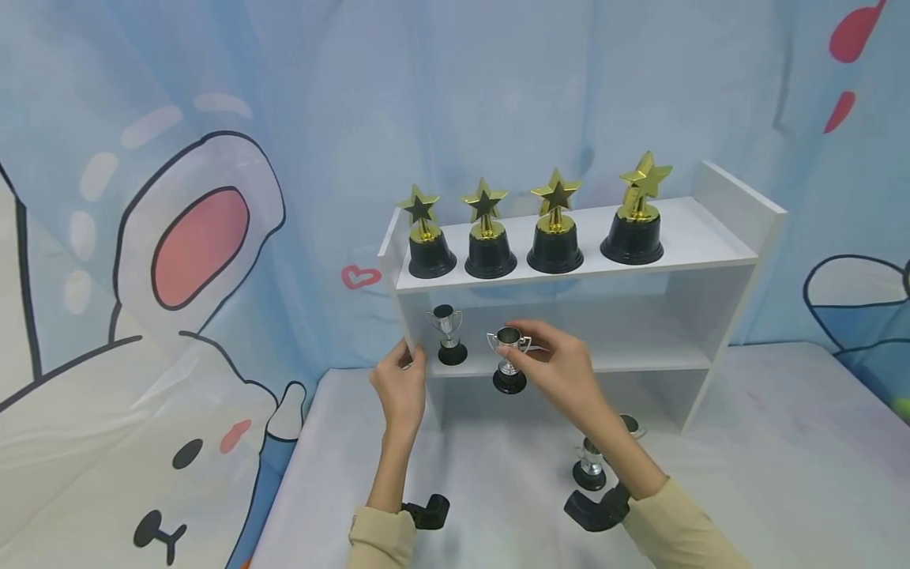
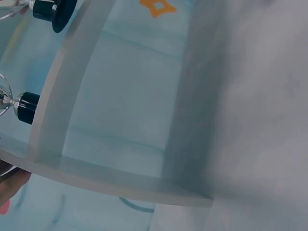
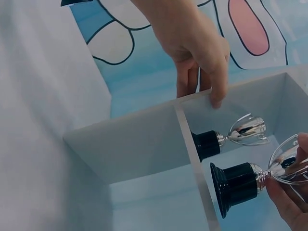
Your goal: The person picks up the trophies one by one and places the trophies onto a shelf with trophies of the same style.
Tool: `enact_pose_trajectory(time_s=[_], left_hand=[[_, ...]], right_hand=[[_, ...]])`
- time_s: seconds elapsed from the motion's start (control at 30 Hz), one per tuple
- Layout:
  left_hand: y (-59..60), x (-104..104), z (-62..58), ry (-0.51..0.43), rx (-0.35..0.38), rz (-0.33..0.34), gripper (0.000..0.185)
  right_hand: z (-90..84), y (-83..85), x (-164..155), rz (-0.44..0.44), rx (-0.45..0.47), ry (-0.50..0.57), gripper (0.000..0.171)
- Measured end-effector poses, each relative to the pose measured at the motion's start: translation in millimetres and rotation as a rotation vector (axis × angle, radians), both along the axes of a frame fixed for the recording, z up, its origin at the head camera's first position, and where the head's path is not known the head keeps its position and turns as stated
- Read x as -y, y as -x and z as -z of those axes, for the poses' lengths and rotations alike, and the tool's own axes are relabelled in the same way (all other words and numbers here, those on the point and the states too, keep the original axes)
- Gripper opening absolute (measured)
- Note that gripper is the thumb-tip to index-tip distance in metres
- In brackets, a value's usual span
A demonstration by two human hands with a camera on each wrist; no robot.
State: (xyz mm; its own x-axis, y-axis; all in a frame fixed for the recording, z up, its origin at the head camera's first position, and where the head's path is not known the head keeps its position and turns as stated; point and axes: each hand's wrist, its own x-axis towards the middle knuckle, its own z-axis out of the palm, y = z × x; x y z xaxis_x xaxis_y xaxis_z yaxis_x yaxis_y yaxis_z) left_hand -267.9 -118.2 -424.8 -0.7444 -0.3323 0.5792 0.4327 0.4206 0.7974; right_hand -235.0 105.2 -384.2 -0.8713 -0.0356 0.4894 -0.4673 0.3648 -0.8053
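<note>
Holding a small silver cup trophy with a black base [image 1: 509, 359] pinched by its bowl, the right hand [image 1: 562, 365] keeps it at the middle shelf's front edge, frame centre; the left hand [image 1: 400, 385] grips the white wooden shelf unit's [image 1: 732, 207] left wall; a matching silver trophy [image 1: 448, 333] stands just left, on that shelf.
</note>
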Motion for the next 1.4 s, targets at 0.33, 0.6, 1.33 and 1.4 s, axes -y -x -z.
enact_pose_trajectory(time_s=[0.33, 0.6, 1.33, 1.4], left_hand=[[0.7, 0.2, -0.9, -0.008, 0.000, 0.001, 0.026], [1.7, -0.1, 0.1, -0.002, -0.006, 0.002, 0.023], [3.6, 1.8, 0.6, 0.024, -0.032, -0.008, 0.025], [4.4, 2.3, 1.1, 0.024, -0.028, -0.009, 0.025]], right_hand=[[-2.8, 15.1, 6.2, 0.020, 0.014, -0.043, 0.038], [-3.7, 27.2, 8.6, 0.019, 0.039, -0.061, 0.037], [-3.3, 49.2, 13.7, 0.010, 0.065, -0.096, 0.041], [-3.4, 50.7, 13.6, 0.009, 0.066, -0.095, 0.042]])
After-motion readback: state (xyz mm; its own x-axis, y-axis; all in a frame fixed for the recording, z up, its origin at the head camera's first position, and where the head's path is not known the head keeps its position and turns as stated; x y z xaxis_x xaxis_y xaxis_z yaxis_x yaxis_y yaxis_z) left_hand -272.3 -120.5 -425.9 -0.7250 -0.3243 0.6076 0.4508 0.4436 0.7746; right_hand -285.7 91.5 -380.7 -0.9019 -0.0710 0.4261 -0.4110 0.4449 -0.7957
